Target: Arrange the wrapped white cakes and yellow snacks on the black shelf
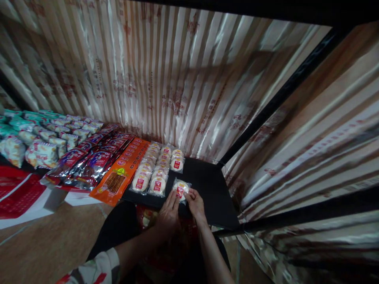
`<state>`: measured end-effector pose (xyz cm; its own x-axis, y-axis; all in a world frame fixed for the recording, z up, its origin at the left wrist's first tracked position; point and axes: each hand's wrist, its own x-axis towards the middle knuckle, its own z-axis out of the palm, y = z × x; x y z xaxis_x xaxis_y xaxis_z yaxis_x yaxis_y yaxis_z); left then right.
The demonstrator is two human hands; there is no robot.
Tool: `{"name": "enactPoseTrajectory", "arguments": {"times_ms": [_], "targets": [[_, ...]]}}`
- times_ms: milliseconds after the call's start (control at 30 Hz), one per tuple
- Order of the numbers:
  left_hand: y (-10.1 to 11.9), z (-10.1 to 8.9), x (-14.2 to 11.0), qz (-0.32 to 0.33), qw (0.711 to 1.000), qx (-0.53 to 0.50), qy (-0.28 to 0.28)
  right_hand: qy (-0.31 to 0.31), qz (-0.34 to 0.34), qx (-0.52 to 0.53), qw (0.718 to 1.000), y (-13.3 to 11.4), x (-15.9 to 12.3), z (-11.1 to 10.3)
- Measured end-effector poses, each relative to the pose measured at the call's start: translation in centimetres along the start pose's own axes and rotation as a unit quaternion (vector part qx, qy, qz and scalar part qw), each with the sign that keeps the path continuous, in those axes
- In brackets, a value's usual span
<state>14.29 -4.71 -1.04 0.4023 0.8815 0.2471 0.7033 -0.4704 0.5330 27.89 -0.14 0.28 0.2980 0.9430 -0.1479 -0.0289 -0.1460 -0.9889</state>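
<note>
A clear packet with a round white rice cracker (pixel 181 185) and a red label lies at the front of a black shelf (pixel 217 185). My left hand (pixel 169 213) grips its lower left edge, fingers close together. On its right edge, my right hand (pixel 195 203) holds the same packet between thumb and fingers. Left of it, two rows of matching rice cracker packets (pixel 158 183) overlap from front to back. Behind the held packet a shorter row of cracker packets (pixel 177 162) stands near the wall side.
An orange snack bag (pixel 120 171) lies left of the crackers, beside dark red snack bags (pixel 94 159). Farther left are white packets (pixel 43 153) and green packets (pixel 23 120). A red basket (pixel 17 191) stands below. Striped plastic sheeting (pixel 166 75) and a black frame post (pixel 266 106) bound the shelf.
</note>
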Motion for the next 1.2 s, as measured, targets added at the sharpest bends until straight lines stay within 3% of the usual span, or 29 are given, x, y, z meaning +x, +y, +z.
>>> {"name": "enactPoseTrajectory", "arguments": {"times_ms": [300, 500, 767, 1200], "targets": [[-0.8, 0.8, 4.1, -0.019, 0.998, 0.062, -0.013, 0.042, 0.004, 0.011, 0.999, 0.3, 5.2, 1.2], [-0.9, 0.9, 6.4, -0.054, 0.997, 0.052, -0.025, 0.031, -0.018, 0.004, 0.999, 0.2, 7.8, 2.2], [-1.6, 1.3, 8.8, -0.085, 0.994, 0.050, -0.039, 0.032, -0.047, -0.008, 0.998, 0.3, 10.4, 3.1], [-2.6, 2.0, 10.8, -0.069, 0.995, 0.077, -0.013, 0.040, -0.056, -0.077, 0.995, 0.8, 12.7, 3.5]]}}
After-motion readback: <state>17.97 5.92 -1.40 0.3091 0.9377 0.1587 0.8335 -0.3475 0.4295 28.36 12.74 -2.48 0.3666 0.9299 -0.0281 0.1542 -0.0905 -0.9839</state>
